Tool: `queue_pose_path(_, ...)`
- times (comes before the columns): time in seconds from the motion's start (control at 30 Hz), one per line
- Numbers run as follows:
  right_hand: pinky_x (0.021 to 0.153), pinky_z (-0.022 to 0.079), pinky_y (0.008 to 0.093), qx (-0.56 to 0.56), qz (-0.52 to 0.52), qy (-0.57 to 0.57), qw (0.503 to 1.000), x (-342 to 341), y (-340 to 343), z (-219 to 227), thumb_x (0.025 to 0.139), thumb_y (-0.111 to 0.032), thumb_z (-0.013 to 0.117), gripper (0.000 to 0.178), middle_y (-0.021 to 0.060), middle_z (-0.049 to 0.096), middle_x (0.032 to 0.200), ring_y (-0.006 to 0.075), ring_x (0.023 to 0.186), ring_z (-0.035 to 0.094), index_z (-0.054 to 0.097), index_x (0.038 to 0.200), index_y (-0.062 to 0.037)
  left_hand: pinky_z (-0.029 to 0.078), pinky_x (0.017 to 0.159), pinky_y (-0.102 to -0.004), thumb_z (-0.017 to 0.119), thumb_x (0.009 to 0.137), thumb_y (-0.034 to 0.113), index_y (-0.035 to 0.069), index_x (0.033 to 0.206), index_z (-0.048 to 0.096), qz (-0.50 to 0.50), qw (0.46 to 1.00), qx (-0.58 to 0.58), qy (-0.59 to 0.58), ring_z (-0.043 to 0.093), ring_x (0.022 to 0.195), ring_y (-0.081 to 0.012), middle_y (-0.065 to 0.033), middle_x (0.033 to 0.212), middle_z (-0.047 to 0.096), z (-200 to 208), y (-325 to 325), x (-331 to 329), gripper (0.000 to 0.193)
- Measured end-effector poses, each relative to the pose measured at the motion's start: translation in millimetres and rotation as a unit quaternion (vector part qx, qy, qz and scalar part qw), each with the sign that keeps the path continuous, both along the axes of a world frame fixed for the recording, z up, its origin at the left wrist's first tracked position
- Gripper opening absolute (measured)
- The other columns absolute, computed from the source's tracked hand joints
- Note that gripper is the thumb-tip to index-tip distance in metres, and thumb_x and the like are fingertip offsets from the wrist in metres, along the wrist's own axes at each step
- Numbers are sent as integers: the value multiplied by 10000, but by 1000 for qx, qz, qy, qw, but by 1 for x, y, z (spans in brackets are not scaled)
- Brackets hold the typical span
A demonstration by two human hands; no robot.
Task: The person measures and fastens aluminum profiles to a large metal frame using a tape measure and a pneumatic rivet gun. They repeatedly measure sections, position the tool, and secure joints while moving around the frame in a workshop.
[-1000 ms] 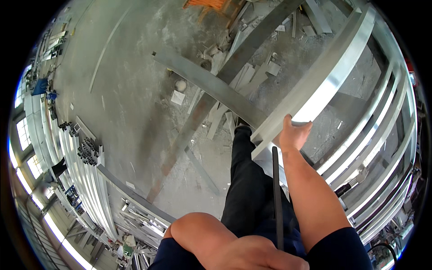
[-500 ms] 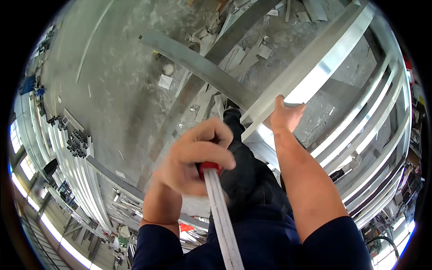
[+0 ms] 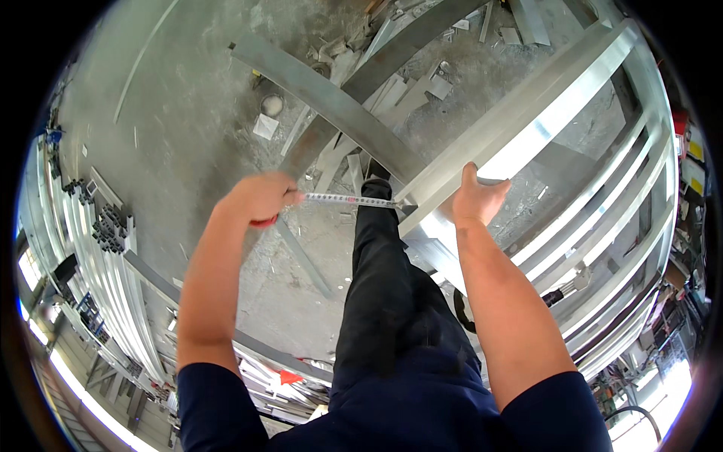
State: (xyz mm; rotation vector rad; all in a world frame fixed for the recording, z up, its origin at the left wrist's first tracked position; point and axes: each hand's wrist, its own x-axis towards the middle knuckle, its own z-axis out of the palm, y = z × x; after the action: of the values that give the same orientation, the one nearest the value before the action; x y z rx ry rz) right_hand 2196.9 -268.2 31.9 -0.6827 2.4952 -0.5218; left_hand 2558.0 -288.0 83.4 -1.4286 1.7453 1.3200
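My left hand (image 3: 262, 197) is closed around a tape measure; a bit of its red case (image 3: 263, 223) shows under the fingers. The pulled-out white blade (image 3: 350, 200) runs rightward over my dark trouser leg (image 3: 374, 248). Its far end meets the near end of a long silvery metal profile (image 3: 520, 143), though how it sits there is too small to tell. My right hand (image 3: 479, 197) grips this profile near that same end, thumb on top and fingers mostly hidden behind the edge. The profile slants away to the far right.
Two grey metal bars (image 3: 331, 102) cross ahead, among offcuts (image 3: 403, 98) on the concrete floor. Long pale bars (image 3: 602, 218) lie side by side at right. Bundled tubes (image 3: 113, 230) and long profiles fill the left. A round container (image 3: 272, 105) stands near the bars.
My left hand has swung from in front of me to the left and away, and the blade now stretches across to the profile's end. My right hand stays on the profile.
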Motion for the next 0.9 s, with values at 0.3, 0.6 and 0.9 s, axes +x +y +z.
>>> queue_pose_path(0.3, 996, 449, 465, 0, -6, -16, 1000, 0, 1, -5, 780, -379, 710, 819, 260, 487, 1271, 411, 1173, 519, 356, 1357, 81, 506, 756, -407, 649, 919, 343, 71, 1010, 737, -161, 983, 87, 22, 676, 824, -278, -115, 893, 718, -32, -79, -77, 300)
queue_pose_path(0.6, 1020, 411, 434, -12, -16, -22, 1000, 3, -4, 2, 802, -333, 696, 762, 266, 501, 1287, 393, 1185, 518, 364, 1334, 99, 499, 740, -400, 610, 931, 307, 65, 995, 730, -187, 966, 148, 98, 665, 802, -269, -111, 860, 706, -53, -89, -99, 278)
queue_pose_path(0.9, 1014, 429, 472, -13, -19, -34, 999, -3, -3, -4, 766, -317, 736, 854, 255, 439, 1337, 430, 1216, 487, 313, 1390, 85, 488, 746, -398, 598, 926, 294, 68, 931, 722, -244, 948, 176, 105, 641, 786, -272, -126, 822, 678, -71, -76, -155, 257)
